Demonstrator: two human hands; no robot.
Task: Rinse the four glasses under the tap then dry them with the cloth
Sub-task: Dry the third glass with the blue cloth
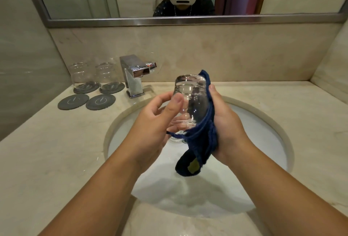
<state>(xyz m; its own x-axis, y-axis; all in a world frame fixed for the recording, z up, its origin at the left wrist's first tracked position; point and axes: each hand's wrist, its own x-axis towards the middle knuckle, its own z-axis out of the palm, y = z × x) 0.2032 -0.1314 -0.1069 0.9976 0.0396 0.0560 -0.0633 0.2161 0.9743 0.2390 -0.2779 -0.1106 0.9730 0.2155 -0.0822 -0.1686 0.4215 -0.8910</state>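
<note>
Two glasses (84, 75) stand on coasters (86, 87) on the counter (47, 151) left of the tap (133, 76), and over the sink (256, 134) the left hand (150, 124) grips a third glass (190, 94) while the right hand (227, 128) clasps the blue cloth (202, 141) against its other side.

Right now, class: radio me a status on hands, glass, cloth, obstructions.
Left hand grips glass over sink. Right hand holds blue cloth against it. Two more glasses on coasters beside tap. Nothing in the way.
</note>
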